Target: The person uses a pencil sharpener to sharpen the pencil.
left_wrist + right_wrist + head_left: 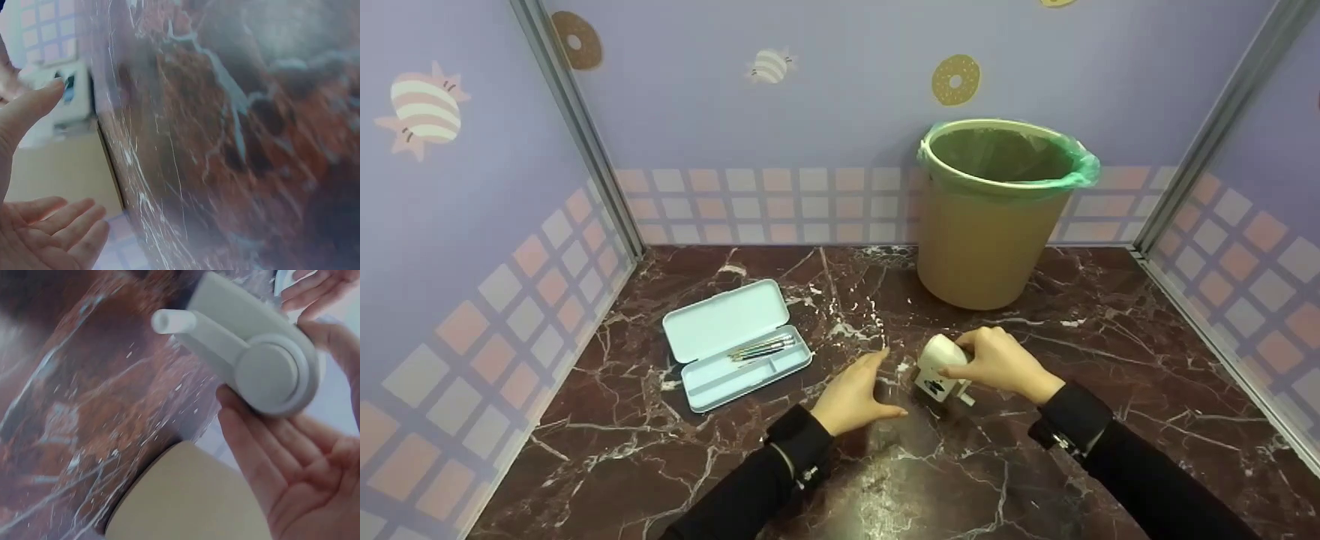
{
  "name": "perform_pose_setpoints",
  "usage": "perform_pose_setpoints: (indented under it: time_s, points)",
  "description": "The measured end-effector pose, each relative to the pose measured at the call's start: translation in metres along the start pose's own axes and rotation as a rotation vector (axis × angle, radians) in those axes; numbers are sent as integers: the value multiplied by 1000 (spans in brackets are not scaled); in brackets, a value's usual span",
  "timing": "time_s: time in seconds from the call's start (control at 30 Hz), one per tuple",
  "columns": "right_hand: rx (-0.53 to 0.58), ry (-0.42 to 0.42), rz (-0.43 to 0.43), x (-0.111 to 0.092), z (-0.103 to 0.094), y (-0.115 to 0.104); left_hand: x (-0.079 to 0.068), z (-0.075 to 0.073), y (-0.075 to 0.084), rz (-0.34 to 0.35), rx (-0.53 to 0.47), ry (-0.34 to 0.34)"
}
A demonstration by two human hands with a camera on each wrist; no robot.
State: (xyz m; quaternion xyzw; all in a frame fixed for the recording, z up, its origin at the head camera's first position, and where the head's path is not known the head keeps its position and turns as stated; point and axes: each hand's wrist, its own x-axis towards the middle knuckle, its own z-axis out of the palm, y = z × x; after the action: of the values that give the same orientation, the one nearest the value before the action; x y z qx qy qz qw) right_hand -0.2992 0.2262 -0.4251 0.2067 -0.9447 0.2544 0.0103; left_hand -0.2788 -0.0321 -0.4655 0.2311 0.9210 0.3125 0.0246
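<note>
My right hand grips a white crank pencil sharpener between thumb and fingers, from above and the right. A dark printed picture marks the sharpener's front. In the right wrist view the crank handle juts from its side, and the fingers lie along the body. Whether the sharpener's base touches the tabletop, I cannot tell. My left hand hovers to the left of it, fingers spread and thumb apart, holding nothing. Further left lies an open light-blue pencil case, with several pencils in its tray.
A tan waste bin with a green liner stands at the back right, behind the sharpener. Pale specks dot the dark marbled table between case and bin. Patterned walls enclose the back and both sides.
</note>
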Motion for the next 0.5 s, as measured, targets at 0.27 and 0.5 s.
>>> perform_pose_setpoints:
  time_s: [0.27,0.5]
  points:
    - [56,94,53,0,-3,-20,8,13,12,-4,-51,86]
    - [66,132,66,2,-2,-31,14,20,18,43,-108,170]
